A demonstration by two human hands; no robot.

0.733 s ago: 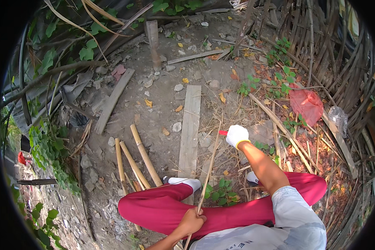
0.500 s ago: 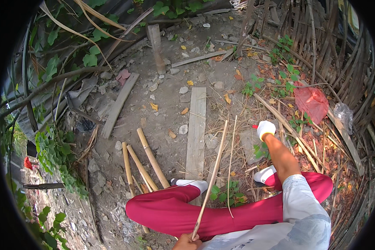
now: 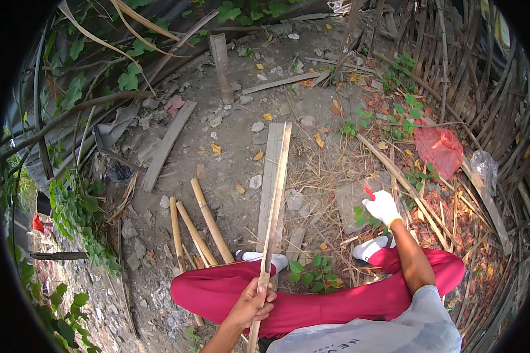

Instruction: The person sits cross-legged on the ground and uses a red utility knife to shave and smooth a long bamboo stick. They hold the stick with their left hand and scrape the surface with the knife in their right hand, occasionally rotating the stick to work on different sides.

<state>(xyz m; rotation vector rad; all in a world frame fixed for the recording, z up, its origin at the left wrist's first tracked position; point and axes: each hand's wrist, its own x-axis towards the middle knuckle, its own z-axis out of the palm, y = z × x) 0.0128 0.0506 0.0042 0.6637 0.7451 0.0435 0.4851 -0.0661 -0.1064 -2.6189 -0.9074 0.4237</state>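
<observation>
My bare left hand (image 3: pixel 254 303) is closed around a long split bamboo strip (image 3: pixel 275 200). The strip slants up and away over my leg, its pale inner face showing, and its lower end runs out of view. At the right, above the ground by my foot, my right hand (image 3: pixel 383 207) wears a white glove and is closed. A short red piece (image 3: pixel 369 193), perhaps a tool handle, sticks out of that fist; the rest is hidden. To the left of my feet lie several bamboo poles (image 3: pixel 212 220).
A flat grey board (image 3: pixel 269 170) lies on the dirt beneath the strip. Another board (image 3: pixel 168 147) lies farther left, near a short wooden post (image 3: pixel 221 67). At the right are long bamboo pieces (image 3: pixel 403 179), a red plastic bag (image 3: pixel 439 152) and a slatted fence (image 3: pixel 465 65).
My left hand has come up into view, and the bamboo strip has swung left and turned its pale face up. A thin second strip is gone from view. My right hand has lowered slightly.
</observation>
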